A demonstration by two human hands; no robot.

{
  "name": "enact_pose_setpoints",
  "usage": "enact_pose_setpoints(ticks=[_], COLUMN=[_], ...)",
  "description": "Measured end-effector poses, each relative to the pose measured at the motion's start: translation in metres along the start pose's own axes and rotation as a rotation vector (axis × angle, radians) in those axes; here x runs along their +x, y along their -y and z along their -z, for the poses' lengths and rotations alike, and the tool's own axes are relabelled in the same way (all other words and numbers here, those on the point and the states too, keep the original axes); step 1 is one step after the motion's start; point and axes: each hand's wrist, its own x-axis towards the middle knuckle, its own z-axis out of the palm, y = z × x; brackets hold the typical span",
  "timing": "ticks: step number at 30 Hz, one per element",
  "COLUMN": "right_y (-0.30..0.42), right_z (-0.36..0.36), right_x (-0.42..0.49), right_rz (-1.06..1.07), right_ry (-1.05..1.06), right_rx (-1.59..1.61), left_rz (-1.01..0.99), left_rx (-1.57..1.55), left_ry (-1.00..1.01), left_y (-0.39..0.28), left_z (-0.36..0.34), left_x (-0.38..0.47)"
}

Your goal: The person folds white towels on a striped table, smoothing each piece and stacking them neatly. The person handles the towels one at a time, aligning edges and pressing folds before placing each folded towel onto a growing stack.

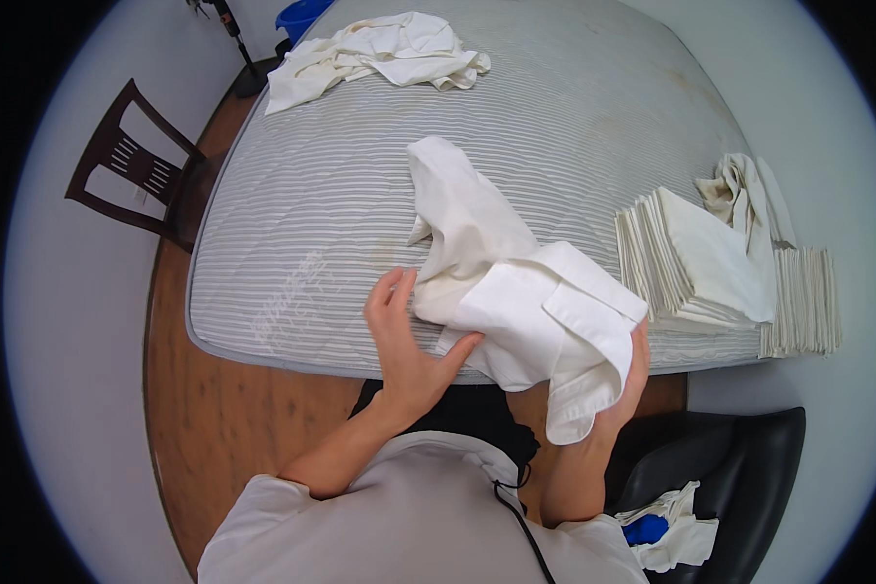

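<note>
A white cloth (515, 314), loosely bunched with a doubled-over flap at its near right part, lies over the front edge of a striped mattress (321, 190). My right hand (634, 387) grips the cloth's right end from behind, with most of its fingers hidden by the fabric. A hemmed corner droops over that wrist. At the cloth's left side is my left hand (412, 358), thumb and fingers spread apart. Its thumb tip lies against the fabric, and its fingertips are close to the left edge.
Folded white cloths (701, 263) stand stacked on the mattress at right, beside another stack (803, 303) and a crumpled cloth (741, 193). More loose cloths (387, 55) lie at the far left. A wooden chair (135, 168) stands left; a black chair (744, 467) holds cloths at lower right.
</note>
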Motion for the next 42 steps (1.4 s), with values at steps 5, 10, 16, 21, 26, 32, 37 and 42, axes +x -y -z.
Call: enact_pose_setpoints(ticks=[5, 10, 16, 21, 26, 32, 37, 42], right_y=[0.005, -0.005, 0.017, 0.017, 0.011, 0.004, -0.020, 0.007], right_z=[-0.004, -0.005, 0.028, 0.047, 0.063, 0.100, 0.095, 0.049], right_x=[-0.018, -0.024, 0.003, 0.004, 0.016, 0.045, 0.041, 0.029], right_rz=[0.092, 0.107, 0.281, 0.483, 0.342, 0.397, -0.067, -0.185], right_ry=[-0.090, 0.023, 0.053, 0.477, 0.356, -0.075, -0.063, 0.197], right_rx=[-0.011, -0.017, -0.505, -1.292, -1.595, -1.202, -0.569, -0.558], left_rz=[0.206, 0.206, 0.360, 0.531, 0.324, -0.135, 0.562, 0.869], left_rx=[-0.386, -0.574, -0.595, -1.094, -0.791, 0.245, -0.742, -1.422], left_ry=[0.122, 0.179, -0.168, -0.052, 0.068, 0.594, 0.145, -0.088], left_y=[-0.022, -0.024, 0.022, 0.037, 0.029, 0.074, 0.085, 0.048], left_z=[0.000, -0.021, 0.031, 0.097, 0.167, 0.156, 0.101, 0.104], left_x=[-0.032, -0.034, 0.030, 0.061, 0.082, 0.051, 0.037, 0.083])
